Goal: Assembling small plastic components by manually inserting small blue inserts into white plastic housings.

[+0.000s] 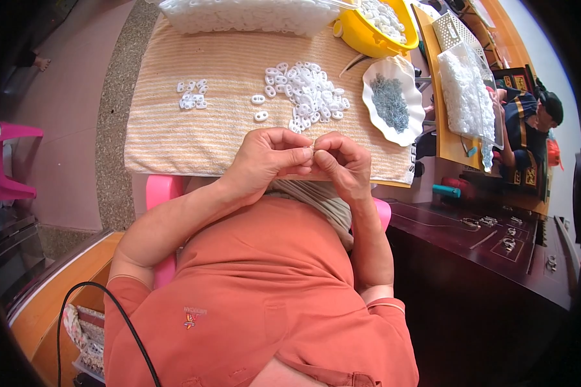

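My left hand [269, 153] and my right hand [344, 165] meet fingertip to fingertip over the table's near edge. Both are closed in a pinch around something too small to make out. Just beyond them lies a loose heap of white oval plastic pieces with two holes each [308, 93]. Two such pieces lie apart on the heap's left side. Further left is a smaller cluster of white pieces [192, 95], set close together. To the right of the heap, a white scalloped dish [370, 82] holds many tiny greyish parts [390, 102].
A striped towel [174, 142] covers the table. At its far side stand a clear plastic box [252, 18] of white pieces and a yellow basket [361, 40]. Another person [529, 122] sits at the right, near a clear bin [468, 97]. A pink stool [10, 161] stands left.
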The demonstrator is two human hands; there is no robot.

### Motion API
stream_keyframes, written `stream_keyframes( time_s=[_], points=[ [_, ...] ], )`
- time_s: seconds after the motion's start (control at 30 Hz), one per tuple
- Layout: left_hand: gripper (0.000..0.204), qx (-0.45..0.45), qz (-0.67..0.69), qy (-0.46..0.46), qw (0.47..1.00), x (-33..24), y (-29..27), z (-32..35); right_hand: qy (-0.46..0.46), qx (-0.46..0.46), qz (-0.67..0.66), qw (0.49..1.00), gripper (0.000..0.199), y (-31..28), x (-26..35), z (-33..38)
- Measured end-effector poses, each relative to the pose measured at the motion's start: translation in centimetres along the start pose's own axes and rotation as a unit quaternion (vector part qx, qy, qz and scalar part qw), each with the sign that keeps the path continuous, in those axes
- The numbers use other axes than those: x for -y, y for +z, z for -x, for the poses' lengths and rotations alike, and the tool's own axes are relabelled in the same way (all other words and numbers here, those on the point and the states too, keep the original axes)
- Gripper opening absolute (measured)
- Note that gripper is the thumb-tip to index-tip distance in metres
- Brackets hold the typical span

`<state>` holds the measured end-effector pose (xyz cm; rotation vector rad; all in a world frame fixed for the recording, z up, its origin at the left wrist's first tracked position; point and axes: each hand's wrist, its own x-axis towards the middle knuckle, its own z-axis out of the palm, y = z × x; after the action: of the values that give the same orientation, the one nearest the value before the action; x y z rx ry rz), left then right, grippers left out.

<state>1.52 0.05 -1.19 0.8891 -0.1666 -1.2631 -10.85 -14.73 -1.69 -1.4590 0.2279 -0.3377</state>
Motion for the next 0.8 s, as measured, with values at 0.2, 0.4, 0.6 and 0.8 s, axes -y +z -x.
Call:
stream_keyframes(
  time_s=[0.2, 0.4, 0.6, 0.8],
  points=[
    [0.016, -0.004, -0.006, 0.002, 1.000, -0.06, 0.08, 0.06, 0.007, -0.007, -0.017, 1.000, 0.005, 0.26, 0.24, 0.08],
    [0.017, -0.003, -0.009, 0.002, 1.000, -0.05, 0.15, 0.15, -0.019, 0.005, -0.015, 1.000, 0.005, 0.08, -0.06, 0.10],
    [0.016, -0.003, -0.010, 0.001, 1.000, -0.03, -0.02, 0.15, 0.013, -0.001, -0.053, 0.999, 0.006, 0.41, 0.32, 0.19],
    [0.015, 0.006, -0.007, 0.001, 1.000, 0.00, -0.15, 0.09, 0.021, 0.001, -0.043, 0.999, 0.006, 0.30, 0.46, 0.18]
  ],
)
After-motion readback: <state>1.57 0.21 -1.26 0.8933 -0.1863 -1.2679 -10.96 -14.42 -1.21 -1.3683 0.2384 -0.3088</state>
